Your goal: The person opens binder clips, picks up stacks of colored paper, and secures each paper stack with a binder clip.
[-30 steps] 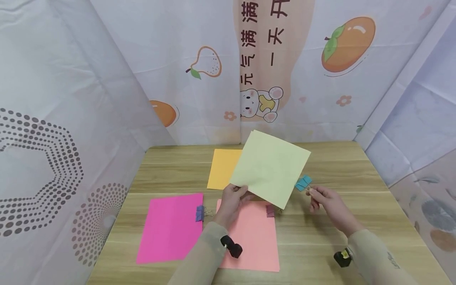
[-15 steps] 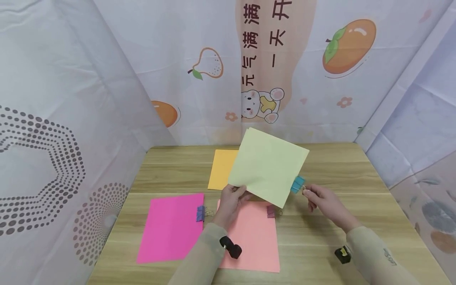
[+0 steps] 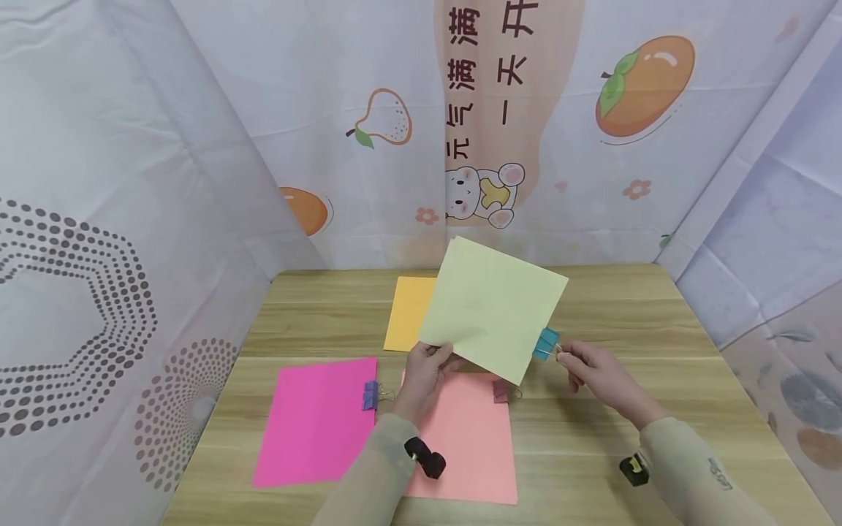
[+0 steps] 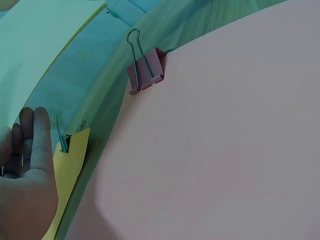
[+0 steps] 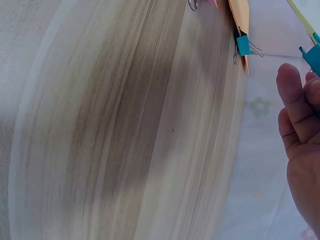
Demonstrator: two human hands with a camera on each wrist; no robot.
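My left hand (image 3: 426, 376) pinches the lower left edge of a stack of pale yellow paper (image 3: 493, 307), held tilted above the table. In the left wrist view the thumb and fingers of this hand (image 4: 32, 165) lie at the sheets' edge. At the stack's right edge is a teal binder clip (image 3: 545, 344), its wire handles pinched between the thumb and fingers of my right hand (image 3: 595, 369). The clip's mouth meets the paper edge in the head view. The right wrist view shows only part of this teal clip (image 5: 313, 59), beside the yellow edge.
Salmon-pink paper (image 3: 463, 446) with a mauve binder clip (image 3: 501, 391) lies in front. Magenta paper (image 3: 316, 424) with a purple binder clip (image 3: 370, 395) lies to its left. Orange paper (image 3: 408, 314), partly hidden behind the yellow stack, bears another teal clip (image 5: 243, 45). Printed curtains (image 3: 368, 241) surround the wooden table.
My right hand has brought the teal binder clip leftward from beside the yellow paper to its right edge. The yellow stack has shifted slightly left in my left hand.
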